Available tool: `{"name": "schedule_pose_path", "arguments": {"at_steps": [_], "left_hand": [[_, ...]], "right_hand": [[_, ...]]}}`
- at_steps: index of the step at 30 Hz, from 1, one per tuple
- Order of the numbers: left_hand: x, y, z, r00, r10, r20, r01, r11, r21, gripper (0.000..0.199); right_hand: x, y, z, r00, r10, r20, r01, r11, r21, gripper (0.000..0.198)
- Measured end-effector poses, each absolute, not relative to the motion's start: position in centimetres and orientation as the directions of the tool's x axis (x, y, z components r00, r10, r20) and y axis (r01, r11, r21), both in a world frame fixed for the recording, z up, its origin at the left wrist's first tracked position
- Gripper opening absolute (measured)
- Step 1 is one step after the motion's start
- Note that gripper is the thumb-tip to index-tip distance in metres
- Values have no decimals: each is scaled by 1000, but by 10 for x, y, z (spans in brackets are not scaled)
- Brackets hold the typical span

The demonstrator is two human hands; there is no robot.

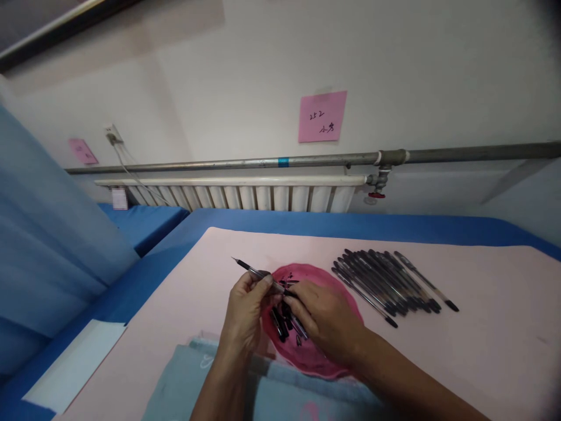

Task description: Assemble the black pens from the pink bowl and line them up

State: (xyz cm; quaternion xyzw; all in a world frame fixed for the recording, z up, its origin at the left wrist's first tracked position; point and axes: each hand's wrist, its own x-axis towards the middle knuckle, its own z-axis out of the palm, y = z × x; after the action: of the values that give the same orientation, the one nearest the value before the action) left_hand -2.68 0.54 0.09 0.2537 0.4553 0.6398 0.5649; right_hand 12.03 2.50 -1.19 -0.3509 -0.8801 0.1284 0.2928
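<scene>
A pen [248, 268] without a cap points up and to the left, its metal tip bare above a black grip. My left hand [246, 309] is closed around its barrel. At the rear end, the fingers of my right hand [323, 318] are pinched on the pen, partly hiding that end. Both hands are over a pink scalloped dish [333, 369]. Inside the dish lie several black pen caps [279, 325] and other small dark parts, some covered by my right hand.
Several capped pens [379, 280] lie in a slanted row right of the dish. Pink paper [491, 339] covers the blue table [280, 221]. Blue cloth [175, 380] is at the near edge, white paper [76, 362] at left. A radiator [263, 197] stands behind.
</scene>
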Motion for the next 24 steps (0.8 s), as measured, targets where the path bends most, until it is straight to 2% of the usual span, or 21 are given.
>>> {"name": "schedule_pose_path", "arguments": {"at_steps": [2, 7, 10, 15, 17, 20, 24], "left_hand": [[-27, 5, 0, -231, 956, -183, -485, 50, 873, 27], [-27, 5, 0, -235, 959, -162, -451, 40, 892, 24], [-27, 5, -1, -233, 959, -159, -441, 41, 897, 22], [-28, 5, -4, -243, 959, -145, -409, 34, 912, 22], [-28, 4, -4, -241, 961, -138, -403, 31, 915, 21], [-28, 5, -4, -246, 959, -138, -395, 31, 918, 21], [-28, 6, -4, -244, 961, -130, -387, 27, 922, 21]], "right_hand": [[120, 25, -12, -595, 691, 410, 543, 722, -429, 25], [120, 25, -11, -562, 693, 451, 558, 720, -412, 14], [120, 24, -12, -577, 678, 455, 550, 734, -398, 17], [118, 24, -10, -560, 758, 334, 544, 640, -542, 23], [117, 24, -10, -542, 775, 325, 547, 619, -564, 17], [118, 24, -11, -535, 750, 390, 546, 659, -517, 8], [119, 23, -14, -550, 731, 404, 535, 680, -501, 13]]}}
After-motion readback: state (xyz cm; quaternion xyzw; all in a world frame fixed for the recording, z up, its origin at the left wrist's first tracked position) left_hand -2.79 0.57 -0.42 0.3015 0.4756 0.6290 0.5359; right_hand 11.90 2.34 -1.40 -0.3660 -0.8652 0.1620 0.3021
